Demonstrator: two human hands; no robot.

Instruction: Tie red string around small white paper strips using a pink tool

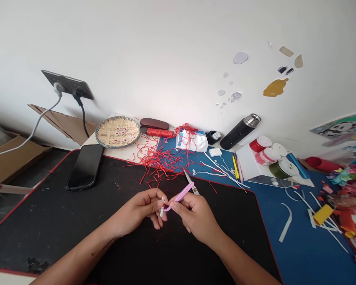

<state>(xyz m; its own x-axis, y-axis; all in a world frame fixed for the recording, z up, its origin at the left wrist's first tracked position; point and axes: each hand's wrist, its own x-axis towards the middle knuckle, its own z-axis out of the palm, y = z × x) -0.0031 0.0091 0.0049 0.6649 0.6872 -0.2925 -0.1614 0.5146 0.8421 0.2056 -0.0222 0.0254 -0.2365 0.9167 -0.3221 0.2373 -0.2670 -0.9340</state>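
My left hand [146, 206] pinches a small white piece [161, 210] with a band of red thread round it, between thumb and fingertips. In my right hand [192, 213] is a slim pink tool with a bent tip, which looks like tweezers [184, 192]. Its tip reaches the red-banded white piece, and the hands nearly touch over the black mat [130, 249]. Just behind my right hand lie scissors [192, 184], blades pointing away, their handles hidden. Beyond them is a loose pile of red thread pieces [163, 160].
A black phone [85, 167] and a woven basket [118, 132] with small pieces stand left. At the back are a red thread spool [159, 132], white tissue [195, 141] and a black flask [240, 130]. Ribbon rolls [267, 156] and paper scraps [323, 215] lie right.
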